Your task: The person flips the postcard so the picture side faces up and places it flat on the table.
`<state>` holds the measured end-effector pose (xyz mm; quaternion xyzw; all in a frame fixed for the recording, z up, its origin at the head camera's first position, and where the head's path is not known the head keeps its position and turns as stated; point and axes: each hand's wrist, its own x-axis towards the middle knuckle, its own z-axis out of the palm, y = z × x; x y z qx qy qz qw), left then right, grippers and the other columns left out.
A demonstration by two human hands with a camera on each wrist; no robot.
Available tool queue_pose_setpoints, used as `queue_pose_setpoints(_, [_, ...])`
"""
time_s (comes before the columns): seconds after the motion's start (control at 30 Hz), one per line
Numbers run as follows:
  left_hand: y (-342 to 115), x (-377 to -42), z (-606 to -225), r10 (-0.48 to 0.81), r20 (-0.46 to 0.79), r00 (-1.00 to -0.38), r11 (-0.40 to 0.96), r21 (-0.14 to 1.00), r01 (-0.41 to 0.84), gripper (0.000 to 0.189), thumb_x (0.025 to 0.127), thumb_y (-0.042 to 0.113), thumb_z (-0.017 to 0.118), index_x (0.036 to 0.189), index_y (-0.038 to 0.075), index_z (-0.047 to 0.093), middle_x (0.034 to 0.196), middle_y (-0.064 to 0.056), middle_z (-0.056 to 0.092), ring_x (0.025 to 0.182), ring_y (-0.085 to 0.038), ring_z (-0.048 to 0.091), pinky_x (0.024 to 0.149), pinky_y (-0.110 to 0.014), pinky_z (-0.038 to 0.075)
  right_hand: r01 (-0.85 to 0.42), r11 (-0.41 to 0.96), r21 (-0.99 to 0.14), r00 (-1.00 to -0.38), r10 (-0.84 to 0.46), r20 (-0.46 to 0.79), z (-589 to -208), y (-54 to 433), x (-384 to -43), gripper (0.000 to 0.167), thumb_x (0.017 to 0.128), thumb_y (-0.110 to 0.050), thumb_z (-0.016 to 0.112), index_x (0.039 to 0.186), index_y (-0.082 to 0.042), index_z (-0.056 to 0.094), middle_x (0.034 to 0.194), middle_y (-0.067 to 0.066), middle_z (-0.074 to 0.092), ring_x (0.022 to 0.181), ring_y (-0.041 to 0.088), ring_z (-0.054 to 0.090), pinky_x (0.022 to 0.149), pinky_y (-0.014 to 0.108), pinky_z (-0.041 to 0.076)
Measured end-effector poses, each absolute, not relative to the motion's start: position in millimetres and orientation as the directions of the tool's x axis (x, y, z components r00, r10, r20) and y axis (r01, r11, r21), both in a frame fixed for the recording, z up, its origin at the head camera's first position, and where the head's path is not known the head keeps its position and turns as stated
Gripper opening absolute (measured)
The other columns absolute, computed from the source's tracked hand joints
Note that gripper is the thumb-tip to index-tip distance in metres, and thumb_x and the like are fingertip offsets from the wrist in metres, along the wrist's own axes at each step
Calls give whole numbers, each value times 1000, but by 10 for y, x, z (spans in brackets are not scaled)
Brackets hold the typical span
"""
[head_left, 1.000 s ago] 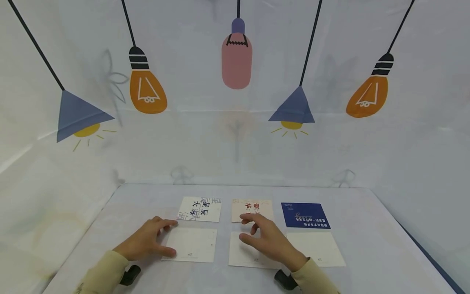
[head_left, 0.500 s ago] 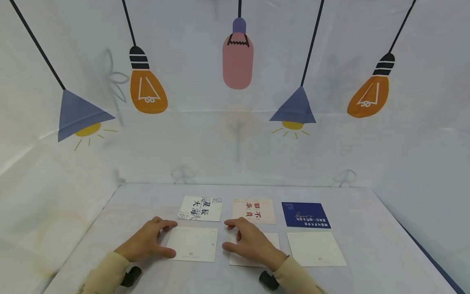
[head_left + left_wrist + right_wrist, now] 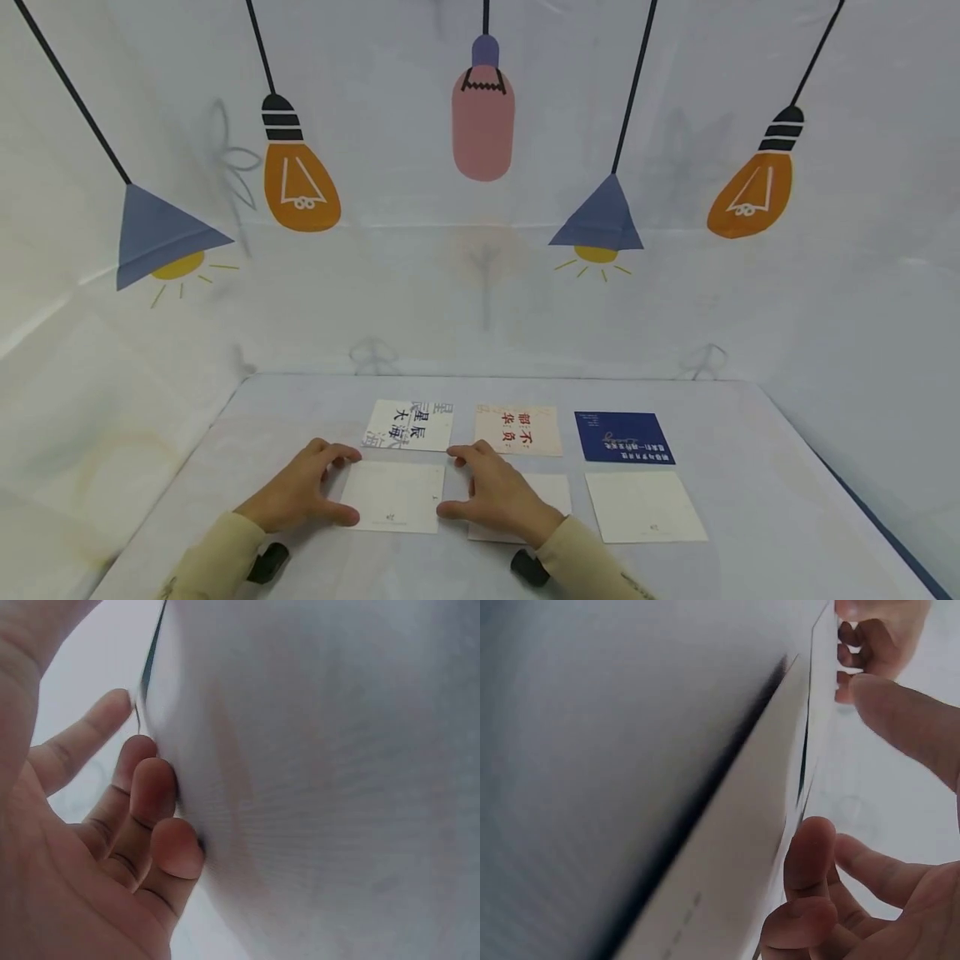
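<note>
In the head view, a white card point(image 3: 393, 497) lies flat at the near left of the table, between both hands. My left hand point(image 3: 300, 490) is at its left edge, thumb by the near corner and index finger by the far one. At the opposite edge is my right hand point(image 3: 498, 492), thumb and index finger spread around that side. A second white card point(image 3: 553, 492) lies partly hidden under the right hand. The left wrist view shows the left fingertips point(image 3: 176, 847) against the table surface. Neither hand plainly grips the card.
Behind lie a white card with black characters point(image 3: 408, 426), a cream card with red characters point(image 3: 519, 431) and a dark blue card point(image 3: 625, 437). Another white card point(image 3: 645, 507) lies at the near right. A white wall point(image 3: 480, 308) printed with lamps rises behind the table point(image 3: 757, 467).
My right hand has moved left, from over the middle cards to the right edge of the left white card, uncovering the cream card. The left hand has stayed in place.
</note>
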<state>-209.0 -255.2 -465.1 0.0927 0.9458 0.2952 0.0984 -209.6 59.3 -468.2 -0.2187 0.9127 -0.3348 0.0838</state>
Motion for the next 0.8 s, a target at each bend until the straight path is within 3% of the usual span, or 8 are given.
queue_pose_setpoints(0.47, [-2585, -2071, -4708, 236, -75, -969, 803, 577, 151, 87, 57, 51, 96, 128, 20, 57, 114, -2, 52, 95, -19, 47, 84, -39, 44, -341, 719, -605, -891, -452, -34, -4599, 465, -2092, 78, 76, -41, 88, 142, -14, 56, 112, -5, 58, 76, 6, 51, 71, 26, 46])
queue_pose_setpoints(0.8, [-2594, -2036, -4693, 246, -55, -968, 767, 622, 160, 87, 59, 45, 97, 129, 18, 53, 107, 1, 54, 91, -18, 49, 80, -32, 42, -336, 750, -570, -912, -409, -1, -4574, 360, -2084, 66, 73, -27, 90, 132, -15, 63, 101, -8, 61, 77, 9, 50, 70, 28, 44])
